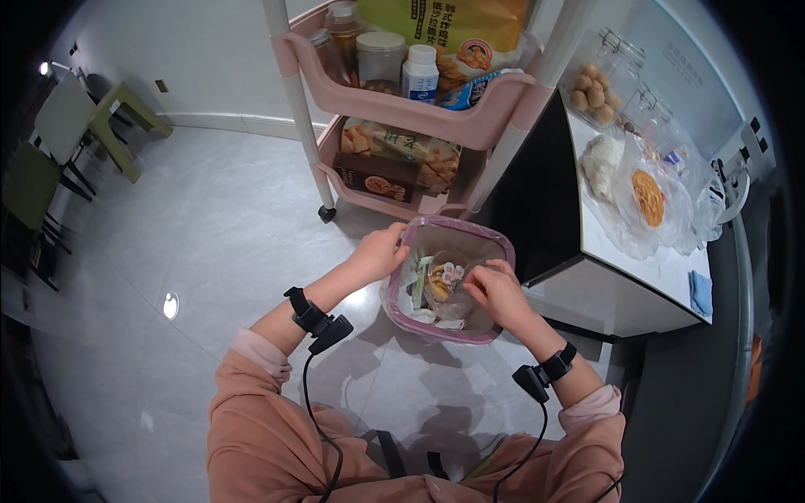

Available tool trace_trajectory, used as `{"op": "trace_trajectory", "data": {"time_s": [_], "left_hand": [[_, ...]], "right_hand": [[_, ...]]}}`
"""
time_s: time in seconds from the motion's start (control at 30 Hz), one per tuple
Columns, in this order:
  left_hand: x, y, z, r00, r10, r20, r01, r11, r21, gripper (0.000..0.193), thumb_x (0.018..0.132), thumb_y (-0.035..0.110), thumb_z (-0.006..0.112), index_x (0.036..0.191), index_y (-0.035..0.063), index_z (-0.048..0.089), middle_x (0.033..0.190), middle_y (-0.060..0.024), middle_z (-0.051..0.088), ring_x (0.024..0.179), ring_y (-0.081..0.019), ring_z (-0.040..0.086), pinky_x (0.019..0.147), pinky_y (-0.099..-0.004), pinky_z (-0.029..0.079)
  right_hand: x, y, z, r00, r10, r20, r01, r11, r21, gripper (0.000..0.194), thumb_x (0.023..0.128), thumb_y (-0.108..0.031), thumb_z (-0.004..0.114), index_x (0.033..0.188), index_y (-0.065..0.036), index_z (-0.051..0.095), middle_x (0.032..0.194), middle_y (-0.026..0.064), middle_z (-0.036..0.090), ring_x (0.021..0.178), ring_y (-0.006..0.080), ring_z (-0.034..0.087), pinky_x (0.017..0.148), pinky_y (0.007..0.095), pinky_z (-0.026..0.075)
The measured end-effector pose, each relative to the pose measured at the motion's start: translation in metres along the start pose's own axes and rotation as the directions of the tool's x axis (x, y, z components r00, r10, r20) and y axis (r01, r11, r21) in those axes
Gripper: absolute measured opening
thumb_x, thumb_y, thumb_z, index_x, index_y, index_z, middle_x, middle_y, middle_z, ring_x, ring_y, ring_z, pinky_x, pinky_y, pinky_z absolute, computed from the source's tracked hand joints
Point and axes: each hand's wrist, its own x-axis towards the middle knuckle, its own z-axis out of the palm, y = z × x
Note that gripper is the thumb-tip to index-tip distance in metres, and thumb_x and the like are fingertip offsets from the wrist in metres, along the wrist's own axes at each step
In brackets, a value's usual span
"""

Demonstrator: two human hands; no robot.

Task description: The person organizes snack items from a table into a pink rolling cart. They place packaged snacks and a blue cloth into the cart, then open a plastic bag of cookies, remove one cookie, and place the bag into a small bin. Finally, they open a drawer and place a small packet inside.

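A purple-rimmed trash bin (503, 242) with a clear plastic liner stands on the floor in front of me. My left hand (379, 253) is at its left rim, thumb and fingers around the edge and liner. Over the bin's right side is my right hand (497, 290), with curled fingers; whether it pinches the liner is hidden. Inside the bin lies a clear plastic package (448, 286) bearing writing, with something yellow and brown showing through. Crumpled white scraps (427, 315) and a green-and-white wrapper (418, 283) are beside it.
A pink rolling cart (415, 119) holding jars and snack bags stands behind the bin. To the right, a white-topped cabinet (607, 242) carries glass jars (594, 94), plastic bags (685, 207) and a blue cloth (700, 293). Chairs (63, 116) and a green stool (122, 126) stand far left.
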Motion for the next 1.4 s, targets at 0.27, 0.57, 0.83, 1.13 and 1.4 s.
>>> {"op": "trace_trajectory", "data": {"time_s": [0.27, 0.57, 0.83, 1.13, 1.4], "left_hand": [[0.0, 0.001, -0.001, 1.0, -0.009, 0.017, 0.009, 1.0, 0.013, 0.042, 0.089, 0.021, 0.061, 0.126, 0.0056, 0.049, 0.102, -0.0194, 0.069, 0.09, -0.0376, 0.067, 0.08, -0.044, 0.052], [-0.001, 0.002, -0.001, 1.0, 0.003, 0.011, -0.003, 1.0, 0.015, 0.042, 0.09, 0.019, 0.06, 0.127, 0.0038, 0.048, 0.105, -0.0204, 0.068, 0.089, -0.037, 0.067, 0.079, -0.0435, 0.052], [-0.002, 0.004, -0.001, 1.0, -0.003, 0.006, 0.003, 0.999, 0.034, 0.044, 0.09, 0.019, 0.059, 0.129, 0.0032, 0.047, 0.105, -0.0215, 0.068, 0.089, -0.0362, 0.068, 0.078, -0.0429, 0.053], [0.001, 0.01, -0.002, 0.999, -0.041, 0.021, 0.036, 0.984, 0.176, 0.046, 0.089, 0.02, 0.06, 0.129, 0.0029, 0.046, 0.096, -0.0225, 0.068, 0.093, -0.0387, 0.066, 0.081, -0.0447, 0.052], [0.003, 0.105, -0.031, 0.995, 0.096, -0.009, -0.072, 0.799, 0.597, 0.055, 0.086, 0.025, 0.065, 0.131, -0.0013, 0.047, 0.132, -0.0238, 0.051, 0.108, -0.039, 0.06, 0.092, -0.0448, 0.049]], "right_hand": [[-0.004, 0.002, 0.01, 0.951, -0.143, -0.273, 0.136, 0.99, -0.043, 0.015, 0.088, -0.013, 0.064, 0.078, -0.006, 0.056, 0.071, 0.0069, 0.057, 0.076, 0.0263, 0.059, 0.099, 0.0426, 0.039], [-0.009, 0.006, 0.017, 0.958, -0.172, -0.231, 0.145, 0.981, -0.129, 0.018, 0.082, -0.019, 0.07, 0.078, -0.007, 0.058, 0.09, 0.0069, 0.06, 0.09, 0.0252, 0.058, 0.103, 0.044, 0.037], [-0.013, 0.006, 0.013, 0.964, -0.208, -0.165, 0.185, 0.972, -0.144, 0.027, 0.088, -0.026, 0.062, 0.108, -0.008, 0.061, 0.127, 0.0115, 0.052, 0.127, 0.0333, 0.045, 0.111, 0.0464, 0.032], [-0.019, 0.01, 0.02, 0.945, 0.012, -0.325, 0.032, 0.991, 0.13, 0.048, 0.092, -0.028, 0.059, 0.133, -0.006, 0.049, 0.146, 0.0159, 0.039, 0.131, 0.0384, 0.04, 0.111, 0.0464, 0.031], [-0.033, -0.007, -0.035, 0.926, -0.276, -0.259, 0.27, 0.961, -0.061, 0.027, 0.093, -0.024, 0.059, 0.111, -0.004, 0.064, 0.137, 0.0159, 0.048, 0.123, 0.0322, 0.05, 0.11, 0.0489, 0.034]]}}
